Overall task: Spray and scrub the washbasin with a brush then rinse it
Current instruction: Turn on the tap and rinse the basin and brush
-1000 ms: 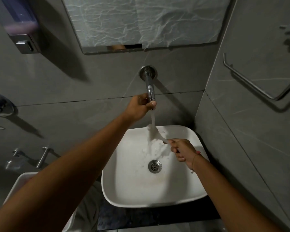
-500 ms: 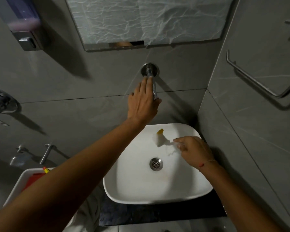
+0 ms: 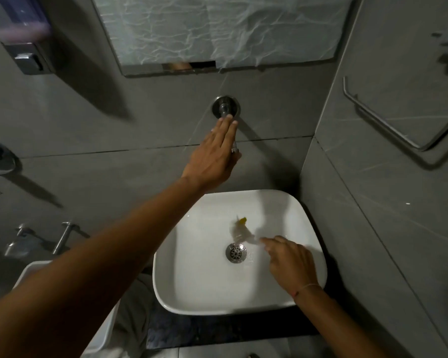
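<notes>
A white square washbasin point(image 3: 303, 218) stands on a dark counter, with a metal drain point(image 3: 236, 252) in its middle. My right hand point(image 3: 290, 262) is inside the basin, shut on a small brush point(image 3: 241, 231) that is blurred, with a yellow tip pointing to the back. My left hand point(image 3: 215, 153) lies flat, fingers straight and together, on top of the wall-mounted chrome tap point(image 3: 225, 108), covering its spout. No water stream shows below the tap.
A covered mirror point(image 3: 217, 29) hangs above the tap. A soap dispenser point(image 3: 26, 40) is mounted upper left, a towel rail point(image 3: 388, 120) on the right wall. A second white basin point(image 3: 34, 267) and its taps point(image 3: 62, 236) sit at lower left.
The water stream has stopped. My left hand went from gripping the spout to lying flat over the tap. My right hand moved the brush down nearer the drain.
</notes>
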